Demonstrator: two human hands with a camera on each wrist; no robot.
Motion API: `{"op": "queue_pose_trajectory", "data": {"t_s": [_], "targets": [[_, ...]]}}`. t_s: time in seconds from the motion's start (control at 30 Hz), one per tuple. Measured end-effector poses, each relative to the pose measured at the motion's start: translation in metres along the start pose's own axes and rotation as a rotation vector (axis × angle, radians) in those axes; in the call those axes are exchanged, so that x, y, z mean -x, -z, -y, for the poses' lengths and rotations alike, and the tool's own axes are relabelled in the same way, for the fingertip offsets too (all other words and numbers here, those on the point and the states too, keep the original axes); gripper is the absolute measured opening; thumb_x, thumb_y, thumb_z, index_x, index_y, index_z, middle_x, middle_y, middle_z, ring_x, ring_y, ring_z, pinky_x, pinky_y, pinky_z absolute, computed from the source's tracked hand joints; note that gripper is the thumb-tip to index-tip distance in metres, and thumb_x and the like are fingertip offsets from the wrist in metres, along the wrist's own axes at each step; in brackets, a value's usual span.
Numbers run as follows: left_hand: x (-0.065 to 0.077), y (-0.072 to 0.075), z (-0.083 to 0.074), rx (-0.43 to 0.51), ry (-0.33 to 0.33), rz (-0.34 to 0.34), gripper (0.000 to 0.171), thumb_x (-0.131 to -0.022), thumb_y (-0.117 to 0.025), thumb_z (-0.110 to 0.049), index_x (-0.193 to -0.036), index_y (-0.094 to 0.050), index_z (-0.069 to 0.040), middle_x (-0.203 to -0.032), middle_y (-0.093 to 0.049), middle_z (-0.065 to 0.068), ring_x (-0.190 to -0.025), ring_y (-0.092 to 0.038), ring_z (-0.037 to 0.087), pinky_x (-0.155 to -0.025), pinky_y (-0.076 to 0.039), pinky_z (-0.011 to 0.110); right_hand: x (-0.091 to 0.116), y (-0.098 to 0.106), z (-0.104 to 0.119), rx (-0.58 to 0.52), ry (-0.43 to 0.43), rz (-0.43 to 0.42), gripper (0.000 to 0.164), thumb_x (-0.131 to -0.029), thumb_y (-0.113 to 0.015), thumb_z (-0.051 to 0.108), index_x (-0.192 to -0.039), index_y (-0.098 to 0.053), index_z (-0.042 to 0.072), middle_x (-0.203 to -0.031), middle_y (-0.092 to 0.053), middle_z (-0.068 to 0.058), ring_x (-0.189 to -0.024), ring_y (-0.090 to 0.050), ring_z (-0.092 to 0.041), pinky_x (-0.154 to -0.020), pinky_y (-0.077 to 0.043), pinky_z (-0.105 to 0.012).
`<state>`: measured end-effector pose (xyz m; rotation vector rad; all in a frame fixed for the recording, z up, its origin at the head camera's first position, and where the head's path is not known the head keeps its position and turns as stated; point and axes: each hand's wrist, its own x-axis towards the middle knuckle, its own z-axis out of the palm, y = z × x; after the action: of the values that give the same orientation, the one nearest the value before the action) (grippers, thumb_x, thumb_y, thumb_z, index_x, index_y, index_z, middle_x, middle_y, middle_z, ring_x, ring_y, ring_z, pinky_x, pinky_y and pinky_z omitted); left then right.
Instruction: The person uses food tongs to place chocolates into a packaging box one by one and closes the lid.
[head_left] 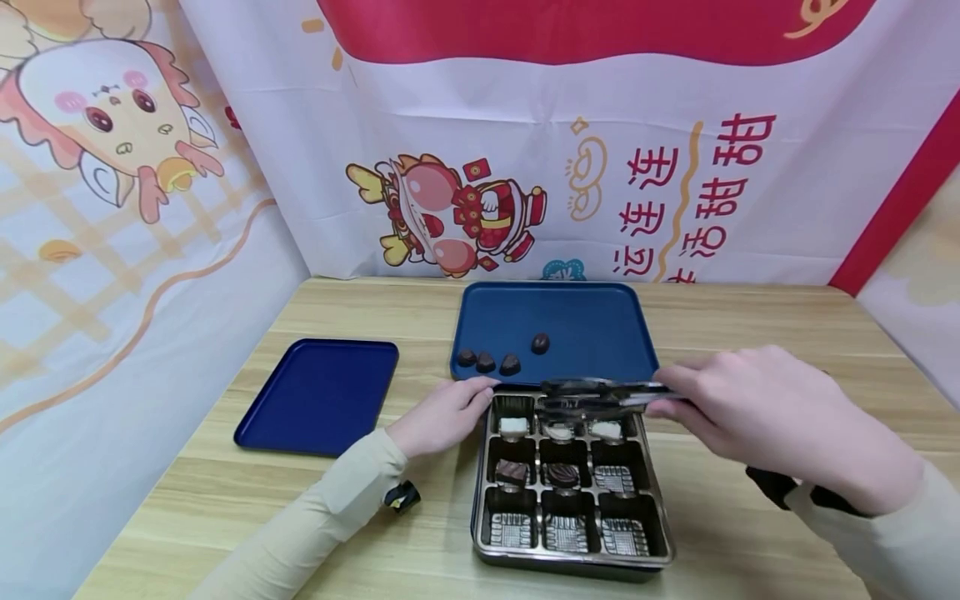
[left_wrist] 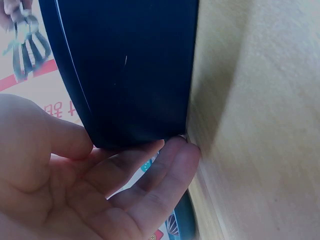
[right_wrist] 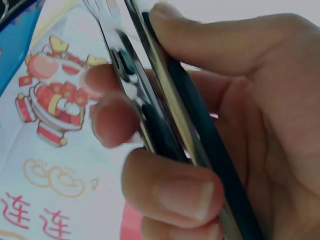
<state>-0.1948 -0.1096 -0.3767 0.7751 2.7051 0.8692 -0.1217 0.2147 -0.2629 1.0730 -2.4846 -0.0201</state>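
Note:
My right hand point(head_left: 742, 425) grips metal tongs point(head_left: 600, 397), their blurred ends over the back row of a nine-compartment chocolate box point(head_left: 573, 562). Whether the tongs pinch anything I cannot tell. In the right wrist view, thumb and fingers wrap round both tong arms point(right_wrist: 175, 100). At the box's far left corner, my left hand point(head_left: 442, 417) holds the edge; the left wrist view has thumb and fingers against the dark box wall point(left_wrist: 125, 75). White chocolates point(head_left: 513, 427) sit in the back row. The middle row holds a brown square chocolate point(head_left: 512, 473) and a dark round chocolate point(head_left: 562, 475).
Behind the box lies a blue tray point(head_left: 570, 317) with several small dark chocolates point(head_left: 510, 364) near its front edge. A second, dark blue tray point(head_left: 318, 400) lies to the left. Printed cloth point(head_left: 480, 108) hangs behind the wooden table point(head_left: 750, 325).

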Motion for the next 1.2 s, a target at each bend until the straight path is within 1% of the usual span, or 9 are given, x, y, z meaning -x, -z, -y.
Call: {"op": "queue_pose_trajectory", "data": {"t_s": [0.13, 0.33, 0.43, 0.57, 0.73, 0.83, 0.87, 1.0, 1.2], "targets": [[0.000, 0.000, 0.000, -0.002, 0.004, -0.001, 0.041, -0.106, -0.033, -0.026, -0.141, -0.047, -0.010, -0.051, -0.035, -0.005, -0.038, -0.031, 0.011, -0.054, -0.040, 0.031, -0.008, -0.009, -0.013, 0.004, -0.030, 0.005, 0.037, -0.088, -0.065, 0.038, -0.066, -0.037, 0.027, -0.059, -0.027, 0.016, -0.043, -0.026, 0.000, -0.039, -0.022, -0.024], [0.000, 0.000, -0.001, -0.001, 0.003, 0.003, 0.041, -0.106, -0.033, -0.027, -0.141, -0.047, -0.009, -0.053, -0.037, -0.005, -0.039, -0.032, 0.010, -0.059, -0.042, 0.030, -0.023, -0.034, -0.036, 0.006, -0.056, 0.023, 0.034, -0.089, -0.065, 0.033, -0.067, -0.041, 0.023, -0.056, -0.031, 0.013, -0.042, -0.030, -0.003, -0.039, -0.024, -0.025], [0.000, 0.000, -0.001, 0.002, 0.003, 0.000, 0.041, -0.106, -0.033, -0.026, -0.140, -0.047, -0.008, -0.051, -0.035, -0.005, -0.038, -0.032, 0.010, -0.057, -0.041, 0.031, -0.034, -0.048, -0.049, 0.026, -0.067, 0.041, 0.036, -0.089, -0.065, 0.033, -0.067, -0.041, 0.020, -0.055, -0.032, 0.010, -0.042, -0.031, -0.006, -0.039, -0.024, -0.026], [0.000, 0.000, -0.001, 0.005, 0.002, 0.000, 0.041, -0.106, -0.033, -0.026, -0.140, -0.047, -0.007, -0.051, -0.034, -0.006, -0.038, -0.031, 0.010, -0.057, -0.041, 0.030, -0.047, -0.065, -0.065, 0.045, -0.090, 0.081, 0.037, -0.090, -0.065, 0.034, -0.066, -0.042, 0.017, -0.053, -0.034, 0.006, -0.041, -0.033, -0.009, -0.039, -0.025, -0.027], [0.000, 0.000, -0.001, 0.003, -0.004, -0.002, 0.041, -0.106, -0.033, -0.026, -0.140, -0.047, -0.007, -0.051, -0.034, -0.006, -0.038, -0.031, 0.009, -0.060, -0.042, 0.029, -0.058, -0.083, -0.081, 0.114, -0.061, 0.115, 0.033, -0.089, -0.067, 0.033, -0.067, -0.051, 0.015, -0.055, -0.037, 0.006, -0.041, -0.035, -0.010, -0.038, -0.031, -0.027], [0.000, 0.000, -0.002, -0.002, -0.009, -0.004, 0.041, -0.106, -0.033, -0.026, -0.140, -0.047, -0.008, -0.052, -0.034, -0.006, -0.039, -0.031, 0.009, -0.061, -0.043, 0.029, -0.061, -0.091, -0.087, 0.151, -0.035, 0.140, 0.030, -0.087, -0.069, 0.033, -0.069, -0.055, 0.014, -0.056, -0.038, 0.005, -0.042, -0.037, -0.010, -0.038, -0.033, -0.027], [0.000, 0.000, -0.002, -0.003, -0.011, -0.004, 0.041, -0.106, -0.033, -0.026, -0.140, -0.047, -0.008, -0.052, -0.034, -0.006, -0.039, -0.031, 0.009, -0.060, -0.042, 0.029, -0.061, -0.093, -0.089, 0.157, -0.030, 0.151, 0.030, -0.086, -0.069, 0.034, -0.069, -0.056, 0.014, -0.057, -0.039, 0.005, -0.043, -0.037, -0.010, -0.038, -0.034, -0.027], [-0.001, 0.001, -0.002, -0.004, -0.016, -0.002, 0.042, -0.106, -0.033, -0.026, -0.140, -0.047, -0.007, -0.052, -0.035, -0.006, -0.038, -0.030, 0.009, -0.066, -0.043, 0.028, -0.065, -0.099, -0.090, 0.157, -0.016, 0.187, 0.030, -0.086, -0.069, 0.035, -0.068, -0.056, 0.014, -0.058, -0.043, 0.004, -0.045, -0.040, -0.011, -0.038, -0.035, -0.028], [0.001, 0.000, -0.001, 0.007, -0.006, 0.003, 0.041, -0.106, -0.033, -0.026, -0.140, -0.047, -0.007, -0.051, -0.034, -0.006, -0.038, -0.031, 0.010, -0.053, -0.040, 0.030, -0.074, -0.109, -0.086, 0.182, 0.016, 0.210, 0.032, -0.087, -0.068, 0.036, -0.067, -0.056, 0.014, -0.059, -0.046, 0.003, -0.046, -0.042, -0.011, -0.038, -0.036, -0.027]]}}
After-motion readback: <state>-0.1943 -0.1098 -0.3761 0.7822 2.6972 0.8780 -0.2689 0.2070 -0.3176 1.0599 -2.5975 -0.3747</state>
